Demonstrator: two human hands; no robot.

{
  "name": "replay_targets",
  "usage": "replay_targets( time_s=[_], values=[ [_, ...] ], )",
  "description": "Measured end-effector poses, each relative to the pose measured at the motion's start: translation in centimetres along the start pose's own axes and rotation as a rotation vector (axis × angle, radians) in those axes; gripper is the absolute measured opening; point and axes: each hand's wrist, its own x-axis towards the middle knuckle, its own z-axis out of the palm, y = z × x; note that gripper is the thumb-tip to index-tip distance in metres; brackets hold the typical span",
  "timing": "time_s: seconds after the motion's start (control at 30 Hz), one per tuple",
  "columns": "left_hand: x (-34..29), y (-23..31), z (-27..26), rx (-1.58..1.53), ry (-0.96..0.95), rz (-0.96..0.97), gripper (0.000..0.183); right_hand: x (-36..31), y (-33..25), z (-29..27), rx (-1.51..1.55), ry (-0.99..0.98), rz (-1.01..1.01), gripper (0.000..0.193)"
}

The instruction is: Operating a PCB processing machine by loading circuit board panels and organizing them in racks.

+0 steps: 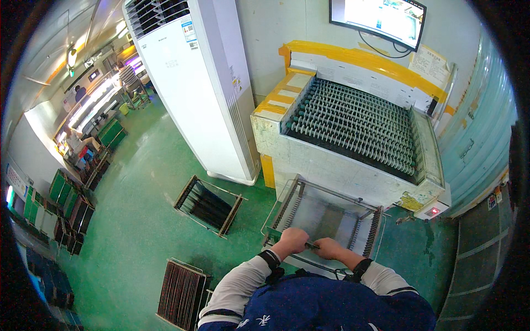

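My left hand [294,241] and my right hand [329,249] are side by side, both closed, over the near side of a metal rack [381,223] with slotted, comb-like sides. Between them shows a thin dark edge [312,245] that both hands grip. Its full shape is hidden by the hands, and I cannot make out what kind of thing it is. Beyond my hands, a greyish, see-through sheet-like surface [317,212] fills the middle of the rack. The rack stands before a white conveyor machine [342,160] with rows of pale rollers [356,121].
A second rack [226,223] with dark panels stands on the green floor [132,220]; another with brown panels [179,292] is nearer, left of me. A tall white air conditioner [193,88] stands beside the machine. A screen [381,19] hangs above. People [130,77] sit far left.
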Motion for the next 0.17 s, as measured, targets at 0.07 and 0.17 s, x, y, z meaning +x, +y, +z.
replay_targets(
  time_s=[0.07, 0.17],
  values=[
    [0.03, 0.01, 0.0, 0.002, -0.004, -0.002, 0.02, 0.04, 0.08, 0.06, 0.006, 0.001, -0.001, 0.035],
    [0.04, 0.03, -0.05, 0.007, -0.012, -0.003, 0.021, -0.19, -0.29, -0.31, 0.023, -0.009, 0.002, 0.035]
  ],
)
